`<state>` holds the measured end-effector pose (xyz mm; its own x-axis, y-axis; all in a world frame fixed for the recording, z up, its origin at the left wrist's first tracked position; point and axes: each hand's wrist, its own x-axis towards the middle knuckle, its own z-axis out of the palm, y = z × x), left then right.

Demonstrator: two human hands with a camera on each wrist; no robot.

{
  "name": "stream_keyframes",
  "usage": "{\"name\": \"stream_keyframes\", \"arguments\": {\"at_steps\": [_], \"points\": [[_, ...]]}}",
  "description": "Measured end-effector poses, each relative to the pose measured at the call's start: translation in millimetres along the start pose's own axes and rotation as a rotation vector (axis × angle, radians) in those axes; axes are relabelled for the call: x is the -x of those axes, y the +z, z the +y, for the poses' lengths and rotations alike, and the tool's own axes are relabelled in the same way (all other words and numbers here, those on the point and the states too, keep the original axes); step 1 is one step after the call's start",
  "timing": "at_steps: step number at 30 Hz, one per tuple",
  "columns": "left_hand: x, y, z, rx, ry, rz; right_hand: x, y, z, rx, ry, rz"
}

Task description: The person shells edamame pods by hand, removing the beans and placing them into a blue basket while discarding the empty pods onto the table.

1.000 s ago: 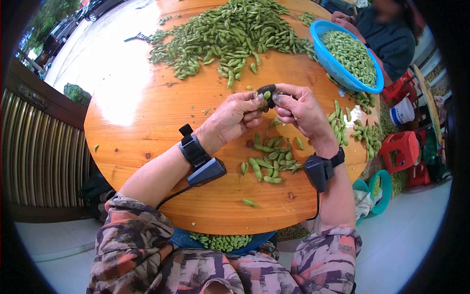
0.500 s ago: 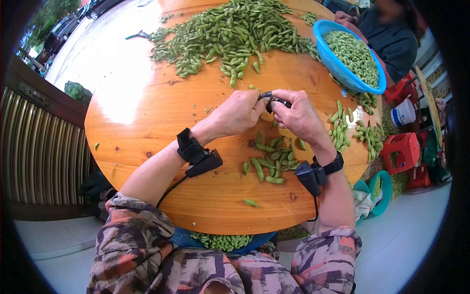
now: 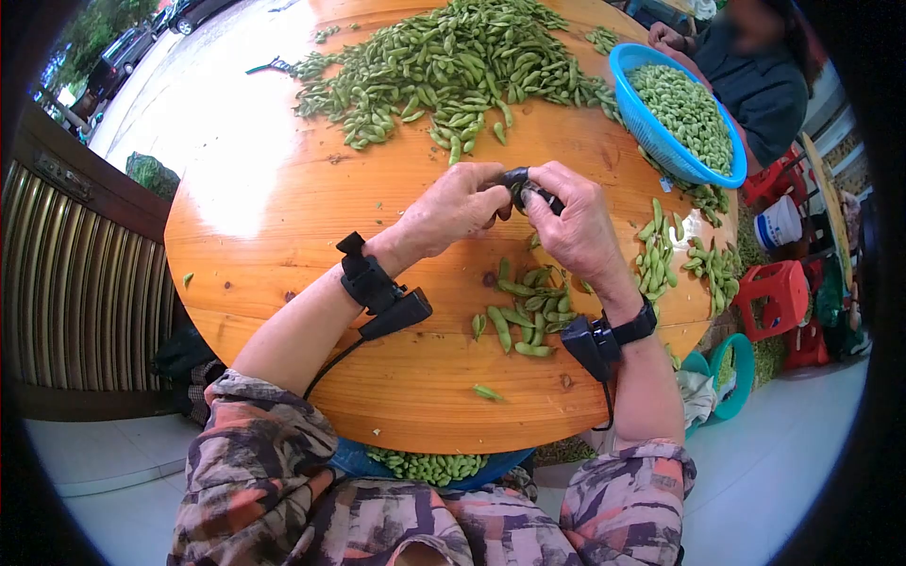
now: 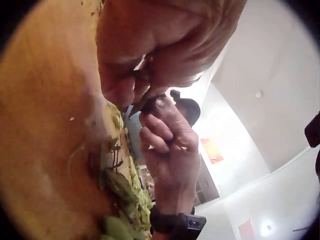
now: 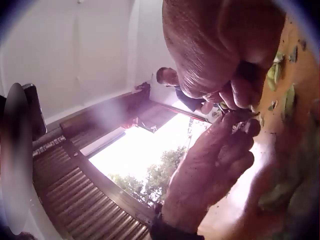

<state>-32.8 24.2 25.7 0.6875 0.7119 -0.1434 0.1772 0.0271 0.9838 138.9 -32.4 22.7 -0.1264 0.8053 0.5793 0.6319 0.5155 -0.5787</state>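
Note:
Both hands meet above the wooden table [image 3: 311,283], fingertips close together. My right hand [image 3: 578,222] grips a small black-handled tool [image 3: 555,201], its stubby end sticking out past the knuckles; its working end is hidden among the fingers. My left hand [image 3: 458,209] has thumb and index finger pinched at the other side of the tool. In the right wrist view a sliver of green soybean pod [image 5: 223,105] shows between the fingertips, mostly covered. Just below the hands lies a small group of green soybean pods [image 3: 533,307].
A large heap of pods [image 3: 453,57] covers the far table. A blue basket [image 3: 651,132] full of pods stands far right, near a seated person [image 3: 760,80]. More loose pods [image 3: 656,255] lie to the right. A blue basin [image 3: 354,459] with pods sits below the near edge.
A pod showed at the fingertips one second ago; now the fingers cover it. Both hands have turned their backs upward, and the tool's black end now points out to the right.

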Motion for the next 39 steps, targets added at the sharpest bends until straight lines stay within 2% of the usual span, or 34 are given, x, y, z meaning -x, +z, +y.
{"name": "stream_keyframes", "arguments": {"at_steps": [1, 3, 4, 6, 10, 12, 13, 16, 18, 21, 24, 25, 27, 32, 34, 35, 37, 39], "points": [[-0.6, -0.8, -1.3, 0.000, -0.001, 0.001, 0.4, 0.9, -1.6, -0.001, 0.000, -0.001], [-2.6, -1.2, -5.0, 0.317, -0.018, -0.050, 2.2, 0.6, -6.2, -0.288, 0.296, -0.018], [-3.2, -0.4, -6.0, 0.317, -0.016, -0.049, 1.1, -2.4, -6.1, -0.287, 0.296, -0.019], [-4.3, 2.4, -7.2, 0.648, -0.006, -0.034, -1.6, -9.8, -4.1, -0.635, 0.649, -0.041], [-6.4, 10.3, -13.7, 0.792, -0.024, 0.021, 0.8, -3.6, -1.9, -0.604, 0.639, -0.027], [-6.9, 14.5, -18.2, 0.698, 0.013, 0.070, 3.4, 6.0, -3.5, -0.234, 0.369, 0.070], [-6.0, 16.3, -18.2, 0.699, 0.012, 0.072, 3.5, 7.9, -5.6, -0.235, 0.369, 0.069], [-4.8, 19.3, -18.0, 0.797, -0.004, 0.147, 2.0, 5.9, -11.4, -0.352, 0.415, 0.068], [-5.5, 19.4, -17.1, 0.857, 0.014, 0.183, -0.5, 0.8, -12.2, -0.915, 0.618, 0.037], [-5.1, 24.0, -13.3, 0.892, 0.047, 0.230, -2.4, -0.7, -11.1, -1.084, 0.646, 0.093], [-2.4, 23.6, -11.1, 0.938, 0.040, 0.254, -2.5, -0.2, -6.8, -1.117, 0.660, 0.172], [-1.6, 21.1, -11.0, 0.938, 0.041, 0.254, -2.8, -2.8, -2.0, -1.117, 0.659, 0.172], [-0.3, 14.5, -9.7, 0.918, 0.072, 0.293, -4.6, -12.7, 7.2, -1.119, 0.624, 0.294], [1.1, 16.9, -9.2, 0.859, 0.065, 0.256, -3.3, -10.3, 1.9, -1.030, 0.627, 0.145], [0.8, 18.4, -10.0, 0.851, 0.079, 0.243, -2.9, -8.4, -0.7, -0.685, 0.639, -0.005], [0.5, 18.8, -10.1, 0.816, 0.081, 0.246, -2.7, -6.1, -2.8, -0.686, 0.639, -0.005], [0.3, 21.2, -9.4, 0.781, 0.083, 0.249, -1.7, -0.3, -7.9, -0.290, 0.445, 0.026], [0.2, 25.5, -9.6, 0.664, 0.123, 0.296, -2.3, -0.5, -12.9, -0.264, 0.431, 0.034]]}}
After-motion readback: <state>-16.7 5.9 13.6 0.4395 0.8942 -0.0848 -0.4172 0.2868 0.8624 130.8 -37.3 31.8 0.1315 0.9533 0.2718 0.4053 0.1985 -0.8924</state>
